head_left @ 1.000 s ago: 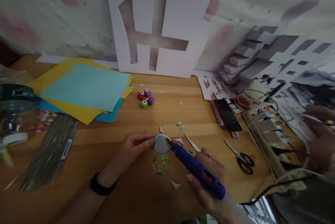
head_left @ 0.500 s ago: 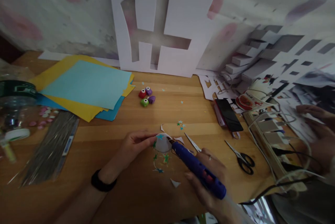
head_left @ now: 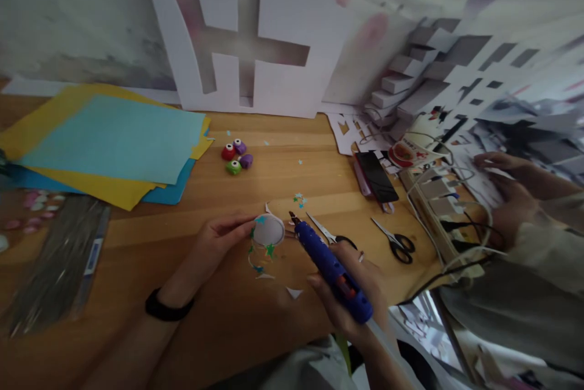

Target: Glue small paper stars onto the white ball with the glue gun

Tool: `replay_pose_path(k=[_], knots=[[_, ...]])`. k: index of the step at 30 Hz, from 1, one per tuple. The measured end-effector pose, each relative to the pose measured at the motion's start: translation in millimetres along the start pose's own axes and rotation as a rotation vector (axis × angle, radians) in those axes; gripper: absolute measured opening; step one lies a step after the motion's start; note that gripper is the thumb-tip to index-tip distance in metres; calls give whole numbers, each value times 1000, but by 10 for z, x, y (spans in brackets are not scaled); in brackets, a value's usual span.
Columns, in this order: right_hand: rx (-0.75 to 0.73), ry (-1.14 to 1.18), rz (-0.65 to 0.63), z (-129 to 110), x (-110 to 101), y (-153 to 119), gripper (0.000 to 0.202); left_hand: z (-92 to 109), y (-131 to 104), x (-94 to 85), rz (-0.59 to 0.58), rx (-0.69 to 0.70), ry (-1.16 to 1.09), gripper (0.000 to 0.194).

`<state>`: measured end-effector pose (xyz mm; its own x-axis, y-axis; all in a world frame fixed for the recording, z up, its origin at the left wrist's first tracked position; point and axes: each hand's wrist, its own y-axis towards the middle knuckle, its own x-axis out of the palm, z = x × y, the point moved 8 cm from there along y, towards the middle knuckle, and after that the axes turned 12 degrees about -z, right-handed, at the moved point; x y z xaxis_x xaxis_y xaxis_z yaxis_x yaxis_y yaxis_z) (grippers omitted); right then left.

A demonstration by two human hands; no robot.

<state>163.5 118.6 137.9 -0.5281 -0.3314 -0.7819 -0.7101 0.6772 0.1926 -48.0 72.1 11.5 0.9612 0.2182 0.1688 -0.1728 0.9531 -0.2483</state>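
Between the thumb and fingers of my left hand (head_left: 223, 238) is the edge of a small white paper disc (head_left: 269, 230). A blue star sits on the disc's rim, and green and blue stars on a thin curved strip (head_left: 250, 258) hang below it. My right hand (head_left: 351, 286) is wrapped round a blue glue gun (head_left: 333, 265). Its dark nozzle points up and left, a short gap to the right of the disc. Beyond the gun lie scissors (head_left: 326, 230), partly hidden by my right hand. Loose small stars (head_left: 300, 199) lie past the nozzle.
Coloured paper sheets (head_left: 104, 140) and a pack of grey sticks (head_left: 57, 262) lie left. Small eyed beads (head_left: 234, 167) sit mid-table. Rightward are a phone (head_left: 376, 174), black-handled scissors (head_left: 396, 241), a power strip (head_left: 429, 216) with cables, and another person's hands (head_left: 506, 183).
The glue gun's nozzle has come away from the disc's edge, leaving a gap. The disc now faces the camera more. My view has shifted to the right and down.
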Motion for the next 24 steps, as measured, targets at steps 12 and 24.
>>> replay_pose_path(k=[12,24], knots=[[-27,13,71,-141,-194,-217,21,-133,21,-57,52,-27,-111,38],[-39,48,36,-68,-137,-205,21,-94,10,-27,24,-28,-66,33]])
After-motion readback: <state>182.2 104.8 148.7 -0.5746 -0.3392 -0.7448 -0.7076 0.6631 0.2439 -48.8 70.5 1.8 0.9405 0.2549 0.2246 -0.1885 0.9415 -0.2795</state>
